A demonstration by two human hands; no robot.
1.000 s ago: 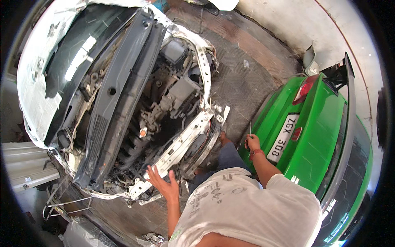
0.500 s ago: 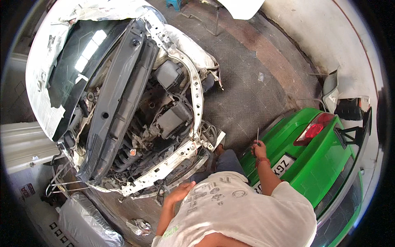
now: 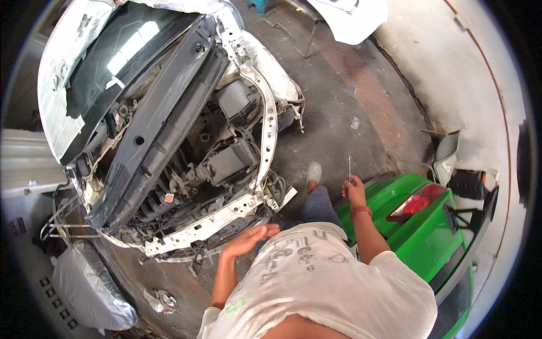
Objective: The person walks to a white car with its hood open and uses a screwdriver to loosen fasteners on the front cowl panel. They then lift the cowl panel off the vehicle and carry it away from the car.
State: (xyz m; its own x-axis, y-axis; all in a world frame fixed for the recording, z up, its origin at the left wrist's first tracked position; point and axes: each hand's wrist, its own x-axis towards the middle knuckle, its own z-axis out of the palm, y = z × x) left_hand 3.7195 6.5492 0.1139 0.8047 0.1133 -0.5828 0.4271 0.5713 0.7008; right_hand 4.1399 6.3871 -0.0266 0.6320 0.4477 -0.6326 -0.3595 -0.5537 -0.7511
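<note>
My right hand is closed around a screwdriver. Its thin metal shaft points away from me, and my fingers hide most of the handle. This hand is beside the rear of a green car, near its red tail light. My left hand hangs in front of my shirt with its fingers stretched out, holding nothing. Just beyond it is the white front frame of a car whose engine bay lies exposed.
Paper and plastic cover parts of the white car's body around its windshield. A plastic-wrapped part lies at the lower left, close to a crumpled wrapper. A metal stand carries a white panel at the far side. My shoe is between the cars.
My left hand has come away from my shirt, its fingers straighter. My body has stepped forward, and one shoe now shows between the cars. The screwdriver stays in my right hand.
</note>
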